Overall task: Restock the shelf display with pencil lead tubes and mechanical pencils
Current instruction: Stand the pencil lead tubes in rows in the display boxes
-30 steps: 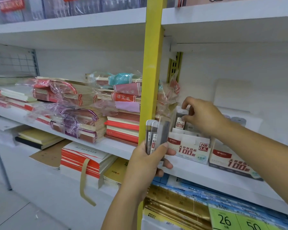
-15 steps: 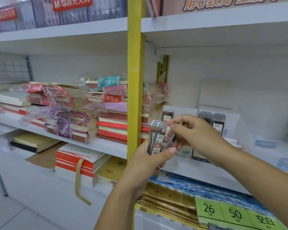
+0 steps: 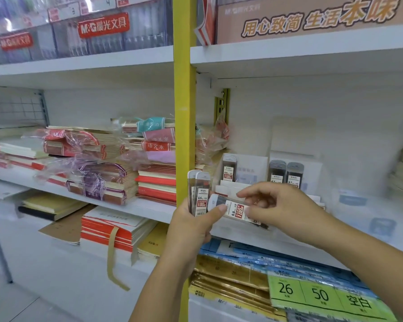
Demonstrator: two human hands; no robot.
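Two lead tubes (image 3: 200, 196) stand upright; third tube (image 3: 235, 209) lies crosswise.

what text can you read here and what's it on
"M&G晨光文具": red label
"用心致简 生活本味": brown box
"语文本": red notebook pack
"26", "50", "空白": green tag
"0.5", "100": tilted lead tube, upright lead tubes
"0.7": shelved tubes
Smaller print: too blurred to read.

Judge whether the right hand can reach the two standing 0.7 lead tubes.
Probably yes: the 0.7 lead tubes stand just behind the right hand, nothing between, though it pinches a 0.5 lead tube.
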